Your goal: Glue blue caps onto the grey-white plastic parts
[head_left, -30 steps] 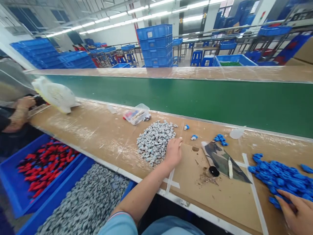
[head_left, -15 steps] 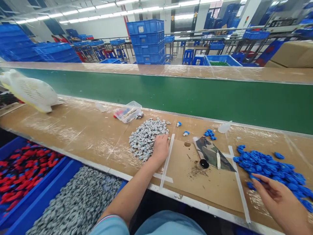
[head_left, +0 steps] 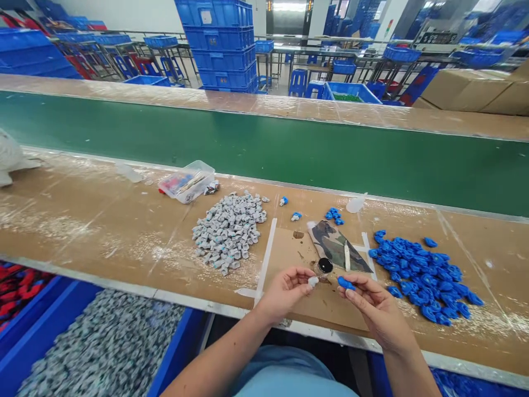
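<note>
Pinched in my left hand [head_left: 289, 292] is a small light grey plastic part [head_left: 313, 281]. My right hand [head_left: 374, 300] grips a small blue plastic part [head_left: 345, 283] between thumb and fingers. The two parts are held apart, a short gap between them, over the cardboard mat [head_left: 289, 251]. Just beyond them stands a small round pot of dark liquid [head_left: 325, 266]. A camouflage-patterned cloth [head_left: 333, 240] lies behind it, with a white tool [head_left: 347, 257] on top. The grey pile [head_left: 231, 229] is to the left, the blue pile [head_left: 417, 270] to the right.
A clear box [head_left: 188, 182] with sticks stands behind the grey pile. Several blue pieces [head_left: 334, 215] lie near a translucent scoop [head_left: 356, 203]. Past the table runs a green belt [head_left: 256, 143]. At lower left, a blue bin holds grey parts [head_left: 99, 342] beside red ones [head_left: 19, 286].
My left hand has left the grey pile with a grey part. My right hand has come from the blue pile with a blue part. Both now meet near the pot; the view has shifted right.
</note>
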Motion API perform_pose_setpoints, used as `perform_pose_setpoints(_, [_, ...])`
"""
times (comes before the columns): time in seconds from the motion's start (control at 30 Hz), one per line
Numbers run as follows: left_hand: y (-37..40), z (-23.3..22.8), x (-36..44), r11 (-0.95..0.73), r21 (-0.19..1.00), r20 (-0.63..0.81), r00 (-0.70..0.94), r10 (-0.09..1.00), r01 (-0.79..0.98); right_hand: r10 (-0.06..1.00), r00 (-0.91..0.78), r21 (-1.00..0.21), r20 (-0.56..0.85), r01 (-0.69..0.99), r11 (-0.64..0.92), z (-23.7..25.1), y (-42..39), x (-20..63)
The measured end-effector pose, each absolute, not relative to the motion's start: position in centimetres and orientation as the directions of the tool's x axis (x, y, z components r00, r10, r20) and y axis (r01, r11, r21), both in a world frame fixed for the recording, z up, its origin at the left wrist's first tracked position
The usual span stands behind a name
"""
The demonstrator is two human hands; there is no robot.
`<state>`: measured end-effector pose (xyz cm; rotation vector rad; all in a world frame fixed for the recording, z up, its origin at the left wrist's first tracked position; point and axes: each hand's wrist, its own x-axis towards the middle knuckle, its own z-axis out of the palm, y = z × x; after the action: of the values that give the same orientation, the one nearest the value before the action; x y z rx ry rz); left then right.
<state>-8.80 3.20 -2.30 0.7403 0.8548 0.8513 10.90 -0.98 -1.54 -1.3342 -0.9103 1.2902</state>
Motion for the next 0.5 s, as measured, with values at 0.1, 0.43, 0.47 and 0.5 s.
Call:
perform_pose_setpoints(0.1, [3.28,-2.46,-8.69,0.477,0.813,-0.345,0.382,0.857,-0.335,0.962,0.149,-0.972,-0.228,-0.099,-0.215,-2.06,-0.76,10.98])
perform_pose_setpoints(0.43, [3.36,-2.94,-8.79,0.468,0.813,-0.332,0.385,0.861,-0.347,0.979,0.155,-0.989,-0.136,0.040,-0.143,-1.89,-0.22,10.37])
perform_pose_setpoints(0.47, [3.35,-3.00,-8.83,0.458,0.820,-0.323,0.382,0.866,-0.344,0.982,0.151,-0.989,-0.117,0.075,-0.129,-1.83,-0.14,10.36])
perform_pose_setpoints(0.5, [3.33,-3.09,-8.87,0.446,0.829,-0.315,0.378,0.871,-0.338,0.985,0.149,-0.988,-0.090,0.114,-0.107,-1.80,-0.05,10.37])
